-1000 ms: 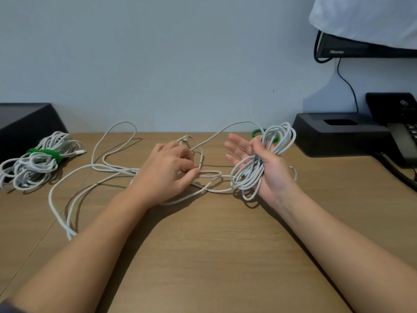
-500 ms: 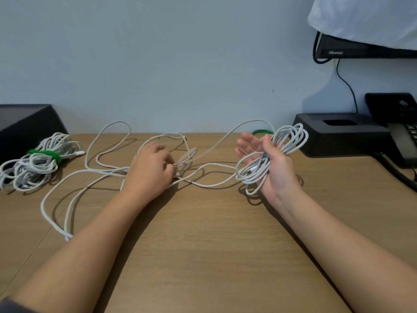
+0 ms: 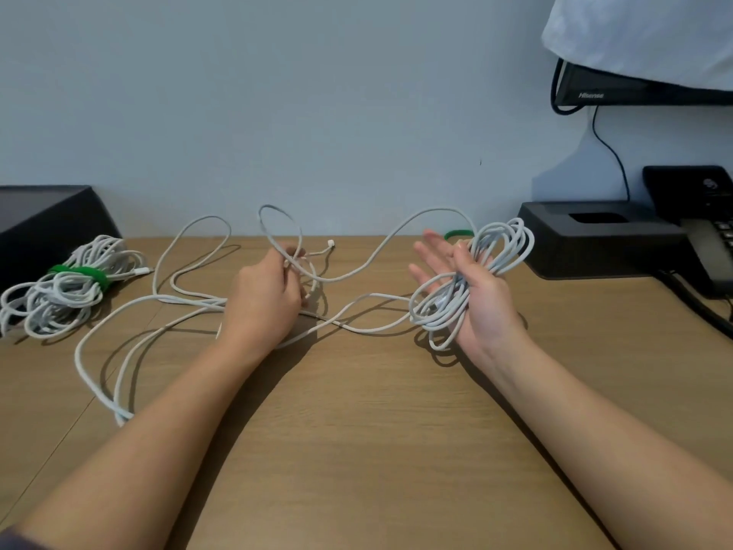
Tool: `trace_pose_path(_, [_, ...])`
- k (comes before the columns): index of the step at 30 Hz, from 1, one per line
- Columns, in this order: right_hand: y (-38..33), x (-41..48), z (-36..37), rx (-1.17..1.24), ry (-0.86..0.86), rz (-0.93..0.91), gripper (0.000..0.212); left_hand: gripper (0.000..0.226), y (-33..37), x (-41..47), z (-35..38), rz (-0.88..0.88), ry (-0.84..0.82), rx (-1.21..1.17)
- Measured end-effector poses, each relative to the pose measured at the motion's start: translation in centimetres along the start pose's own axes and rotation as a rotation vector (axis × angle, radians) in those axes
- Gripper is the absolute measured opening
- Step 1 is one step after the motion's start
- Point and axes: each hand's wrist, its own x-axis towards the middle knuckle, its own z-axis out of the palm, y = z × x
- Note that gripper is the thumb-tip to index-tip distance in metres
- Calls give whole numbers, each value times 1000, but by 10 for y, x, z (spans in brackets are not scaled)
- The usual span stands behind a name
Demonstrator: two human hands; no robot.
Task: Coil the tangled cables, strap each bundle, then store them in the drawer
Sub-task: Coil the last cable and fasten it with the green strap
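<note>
A long white cable [image 3: 166, 307] sprawls in loose loops over the wooden desk [image 3: 377, 430]. My left hand [image 3: 265, 299] pinches a raised loop of it at mid-desk, with the cable's plug end [image 3: 330, 244] just beyond my fingers. My right hand [image 3: 472, 295] is palm up, its thumb clamping a partly wound coil [image 3: 476, 279] of the same cable across the palm, fingers straight. A green strap [image 3: 458, 234] lies on the desk behind that hand. At far left rests a finished white bundle [image 3: 59, 291] bound with a green strap.
A dark box [image 3: 43, 216] stands at the back left behind the finished bundle. A black stand [image 3: 603, 240] and a desk phone [image 3: 710, 240] fill the back right, with black cords trailing along the right edge. A monitor under a white cloth hangs above.
My left hand has lifted off the desk, raising a loop and pulling the plug end free. My right hand with the coil has shifted slightly right and up.
</note>
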Motion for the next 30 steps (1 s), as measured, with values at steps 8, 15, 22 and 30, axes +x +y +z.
trace_pose_path(8, [-1, -5, 5, 56, -95, 55, 23, 56, 5, -2, 6, -89, -100, -121])
trace_pose_path(15, [1, -5, 4, 43, -106, 63, 22, 48, 7, -3, 0, 560, -19, 256])
trace_pose_path(22, [-1, -2, 1, 58, -72, 74, 19, 22, 11, 2, 3, 777, -114, 475])
trace_pose_path(30, [0, -6, 5, 133, -175, 269, 21, 33, 17, -6, 9, 746, -257, 406])
